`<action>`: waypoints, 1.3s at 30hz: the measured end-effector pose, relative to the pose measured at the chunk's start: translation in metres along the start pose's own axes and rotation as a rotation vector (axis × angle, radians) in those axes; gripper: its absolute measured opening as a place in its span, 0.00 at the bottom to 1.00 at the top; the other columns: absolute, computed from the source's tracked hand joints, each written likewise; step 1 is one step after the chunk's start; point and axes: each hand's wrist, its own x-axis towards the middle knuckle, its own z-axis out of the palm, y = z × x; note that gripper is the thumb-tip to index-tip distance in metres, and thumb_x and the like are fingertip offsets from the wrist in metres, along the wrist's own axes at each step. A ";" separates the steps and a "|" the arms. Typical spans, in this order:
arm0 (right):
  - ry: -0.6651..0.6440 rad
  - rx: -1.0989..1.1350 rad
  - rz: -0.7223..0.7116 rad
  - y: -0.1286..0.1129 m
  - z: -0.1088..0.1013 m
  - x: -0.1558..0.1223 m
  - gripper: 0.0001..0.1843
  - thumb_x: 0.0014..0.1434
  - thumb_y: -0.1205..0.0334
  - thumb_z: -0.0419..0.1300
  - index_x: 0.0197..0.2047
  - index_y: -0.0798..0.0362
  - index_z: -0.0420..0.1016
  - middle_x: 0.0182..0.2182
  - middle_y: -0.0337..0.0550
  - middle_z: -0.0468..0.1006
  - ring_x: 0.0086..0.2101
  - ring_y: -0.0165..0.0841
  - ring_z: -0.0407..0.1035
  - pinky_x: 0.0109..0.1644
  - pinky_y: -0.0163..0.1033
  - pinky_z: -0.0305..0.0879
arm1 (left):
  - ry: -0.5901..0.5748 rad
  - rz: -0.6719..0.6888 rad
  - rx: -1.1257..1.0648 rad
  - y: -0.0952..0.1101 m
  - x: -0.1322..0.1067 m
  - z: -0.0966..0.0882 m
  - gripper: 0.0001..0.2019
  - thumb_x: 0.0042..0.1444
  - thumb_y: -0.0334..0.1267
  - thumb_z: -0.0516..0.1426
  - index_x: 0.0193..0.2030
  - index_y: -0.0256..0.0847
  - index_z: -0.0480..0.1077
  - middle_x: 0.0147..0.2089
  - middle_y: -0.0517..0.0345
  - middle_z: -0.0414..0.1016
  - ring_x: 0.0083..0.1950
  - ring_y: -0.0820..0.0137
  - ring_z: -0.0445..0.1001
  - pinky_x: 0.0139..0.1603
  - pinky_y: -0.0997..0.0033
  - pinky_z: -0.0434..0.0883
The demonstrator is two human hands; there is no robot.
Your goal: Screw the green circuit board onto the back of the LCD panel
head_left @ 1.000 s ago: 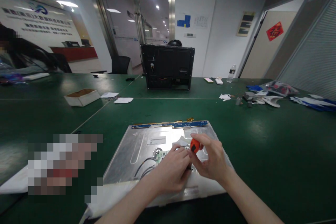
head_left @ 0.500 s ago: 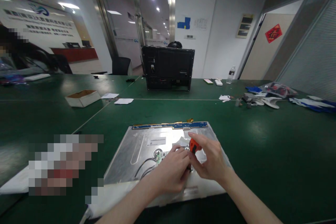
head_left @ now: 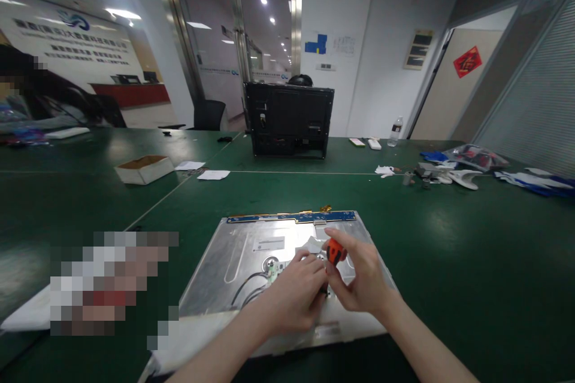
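A silver metal panel (head_left: 242,251), the back of a display, lies flat on the green table in front of me, with a blue circuit strip (head_left: 291,216) along its far edge. My right hand (head_left: 359,278) is closed round a small screwdriver with an orange handle (head_left: 335,251), held upright over the panel's middle. My left hand (head_left: 294,296) rests beside it, fingers curled and pinched at the screwdriver's tip; what they hold is hidden. Black cables (head_left: 247,287) and a small green board (head_left: 275,268) lie just left of my hands.
An upright black monitor back (head_left: 290,119) stands at the table's far side, a person's head showing behind it. An open cardboard box (head_left: 144,168) and papers (head_left: 213,175) lie left; a bottle (head_left: 395,131), gloves and loose parts (head_left: 449,172) right. Another person sits far left.
Both hands have stayed in place on the panel with the screwdriver; the view has shifted slightly as my head moved.
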 end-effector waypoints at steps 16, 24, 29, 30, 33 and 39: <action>0.014 0.009 0.058 -0.001 0.000 -0.001 0.22 0.57 0.67 0.55 0.55 0.51 0.58 0.33 0.42 0.76 0.29 0.32 0.70 0.31 0.37 0.69 | 0.007 0.012 0.003 -0.001 -0.001 0.001 0.06 0.52 0.30 0.54 0.37 0.41 0.66 0.41 0.53 0.74 0.46 0.60 0.71 0.56 0.54 0.59; 0.074 -0.052 0.029 0.001 0.002 0.001 0.19 0.60 0.63 0.60 0.54 0.49 0.63 0.32 0.41 0.73 0.29 0.31 0.68 0.29 0.35 0.66 | -0.006 -0.013 -0.001 0.000 -0.001 0.002 0.05 0.51 0.30 0.55 0.36 0.40 0.67 0.40 0.54 0.74 0.44 0.59 0.71 0.56 0.54 0.60; 0.050 -0.025 -0.015 -0.002 0.001 0.002 0.22 0.61 0.67 0.57 0.58 0.50 0.62 0.32 0.41 0.76 0.29 0.31 0.70 0.30 0.36 0.68 | 0.008 -0.014 0.002 0.000 -0.001 0.002 0.04 0.52 0.30 0.55 0.36 0.40 0.67 0.40 0.52 0.75 0.45 0.59 0.71 0.57 0.54 0.59; 0.052 -0.018 -0.019 -0.002 0.000 0.002 0.22 0.61 0.68 0.56 0.59 0.51 0.62 0.32 0.42 0.76 0.29 0.31 0.70 0.30 0.36 0.68 | 0.005 -0.016 0.003 0.001 -0.001 0.002 0.04 0.52 0.30 0.55 0.35 0.40 0.67 0.41 0.52 0.75 0.45 0.59 0.71 0.57 0.54 0.59; 0.058 -0.012 -0.029 -0.003 -0.001 0.002 0.23 0.59 0.70 0.54 0.58 0.55 0.61 0.32 0.44 0.76 0.28 0.31 0.70 0.29 0.36 0.67 | 0.001 -0.023 0.009 0.001 0.000 0.002 0.05 0.53 0.30 0.54 0.37 0.40 0.68 0.43 0.51 0.75 0.47 0.58 0.71 0.57 0.53 0.59; 0.062 -0.032 -0.045 -0.003 -0.003 0.003 0.24 0.58 0.69 0.54 0.58 0.55 0.62 0.32 0.44 0.77 0.28 0.32 0.70 0.29 0.37 0.68 | 0.010 -0.004 0.040 -0.002 0.000 0.006 0.07 0.55 0.31 0.54 0.41 0.39 0.68 0.45 0.50 0.75 0.49 0.58 0.71 0.59 0.53 0.59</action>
